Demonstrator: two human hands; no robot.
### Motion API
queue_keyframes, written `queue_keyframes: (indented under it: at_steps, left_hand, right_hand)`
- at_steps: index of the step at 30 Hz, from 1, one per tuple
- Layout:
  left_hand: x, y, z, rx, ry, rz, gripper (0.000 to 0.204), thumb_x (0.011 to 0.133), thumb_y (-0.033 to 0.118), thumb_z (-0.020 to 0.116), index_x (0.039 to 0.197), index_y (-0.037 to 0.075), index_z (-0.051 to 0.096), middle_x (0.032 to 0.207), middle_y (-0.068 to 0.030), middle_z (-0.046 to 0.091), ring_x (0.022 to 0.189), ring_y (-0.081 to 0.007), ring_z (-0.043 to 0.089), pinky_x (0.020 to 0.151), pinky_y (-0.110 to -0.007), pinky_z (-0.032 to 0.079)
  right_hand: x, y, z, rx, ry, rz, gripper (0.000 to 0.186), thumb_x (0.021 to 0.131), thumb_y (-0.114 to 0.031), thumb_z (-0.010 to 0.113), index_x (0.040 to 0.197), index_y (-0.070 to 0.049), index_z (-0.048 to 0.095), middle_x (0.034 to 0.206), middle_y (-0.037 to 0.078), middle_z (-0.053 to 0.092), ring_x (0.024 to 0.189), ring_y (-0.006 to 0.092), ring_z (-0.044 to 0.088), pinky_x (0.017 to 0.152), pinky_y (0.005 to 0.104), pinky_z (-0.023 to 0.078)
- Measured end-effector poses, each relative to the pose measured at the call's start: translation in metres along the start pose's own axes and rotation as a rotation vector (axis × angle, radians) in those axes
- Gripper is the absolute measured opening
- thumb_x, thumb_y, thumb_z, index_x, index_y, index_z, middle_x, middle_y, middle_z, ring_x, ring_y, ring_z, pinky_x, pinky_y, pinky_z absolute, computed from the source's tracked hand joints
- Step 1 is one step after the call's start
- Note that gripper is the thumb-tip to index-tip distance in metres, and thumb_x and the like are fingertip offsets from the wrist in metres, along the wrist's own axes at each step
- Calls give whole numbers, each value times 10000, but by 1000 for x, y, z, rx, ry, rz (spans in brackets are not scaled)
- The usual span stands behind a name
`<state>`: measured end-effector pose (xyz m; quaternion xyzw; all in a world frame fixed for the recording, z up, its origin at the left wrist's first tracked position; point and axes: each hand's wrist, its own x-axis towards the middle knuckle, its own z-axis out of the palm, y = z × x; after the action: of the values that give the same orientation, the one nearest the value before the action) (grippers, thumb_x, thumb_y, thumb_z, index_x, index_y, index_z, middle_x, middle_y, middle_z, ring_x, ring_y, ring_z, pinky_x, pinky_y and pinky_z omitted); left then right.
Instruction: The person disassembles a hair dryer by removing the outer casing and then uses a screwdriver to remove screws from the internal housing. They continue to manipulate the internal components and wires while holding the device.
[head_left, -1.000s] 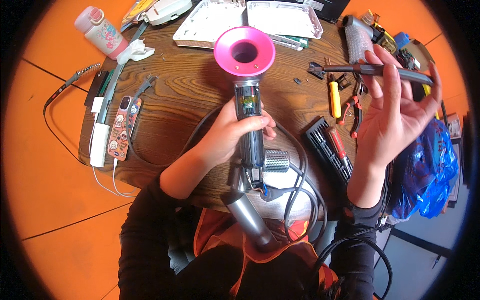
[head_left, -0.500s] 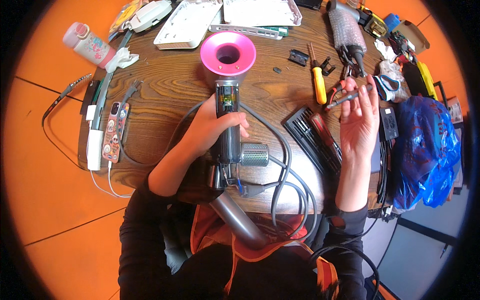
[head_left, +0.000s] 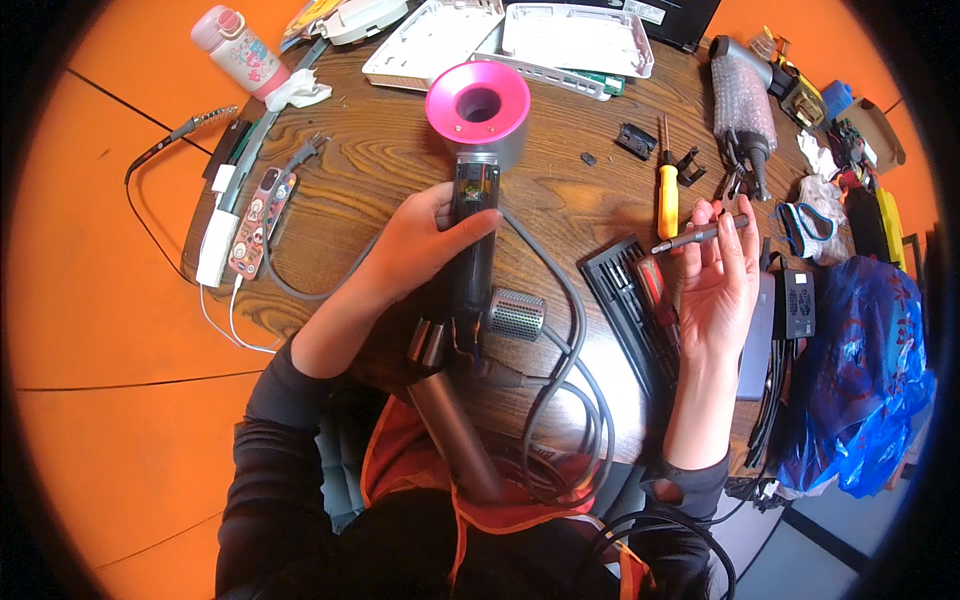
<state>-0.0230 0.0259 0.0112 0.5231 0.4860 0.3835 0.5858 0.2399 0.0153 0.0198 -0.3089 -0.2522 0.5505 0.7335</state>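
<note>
We have our left grip (head_left: 435,235) closed around the dark handle of a hair dryer (head_left: 512,150), the fingers behind it and the thumb laid across the front. The dryer stands upright over the surface (head_left: 365,150), near the middle of our view, with its pink ring (head_left: 441,106) uppermost.

Our right grip (head_left: 720,295) is partly open, palm turned up and fingers loosely bent. It holds a slim dark tool (head_left: 690,236) lightly among the fingers; the tool's narrow end points left, toward the dryer, and the two are well apart. We cannot tell exactly which fingertips press on it.

Just left of our right wrist lies a slotted black tray (head_left: 610,275), with a red-handled tool (head_left: 653,290) along its side. Beyond the tray we see a yellow-handled screwdriver (head_left: 668,200), its shaft pointing away from us. Beside the lower part of the dryer handle is a perforated cylinder (head_left: 517,314), and a grey cord (head_left: 577,330) loops past its right side. The lower end of the handle is dark, so we cannot make out its details. Nearer to us, a grey tube (head_left: 455,435) slants down over our red apron (head_left: 400,450). A blue plastic bag (head_left: 860,380) sits to the right of our right forearm.
</note>
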Motion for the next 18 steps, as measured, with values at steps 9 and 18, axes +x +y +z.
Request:
queue_keyframes:
  at_steps: [9, 18]
  left_hand:
    - [-20, 30, -10, 155, 502, 663, 173, 859, 35, 513, 1026, -9, 519, 859, -61, 560, 761, -88, 563, 577, -185, 473]
    - [77, 62, 44, 1114, -117, 973, 139, 744, 80, 594, 865, 11, 591, 842, -119, 569, 849, -276, 548, 782, -349, 442]
  right_hand:
    - [2, -8, -3, 135, 49, -27, 402, 817, -34, 578, 1153, -71, 360, 974, 178, 575, 894, 230, 604, 728, 308, 538]
    - [10, -5, -7, 165, 93, -64, 448, 813, -24, 578, 1166, -75, 305, 967, 189, 574, 894, 243, 608, 712, 318, 545]
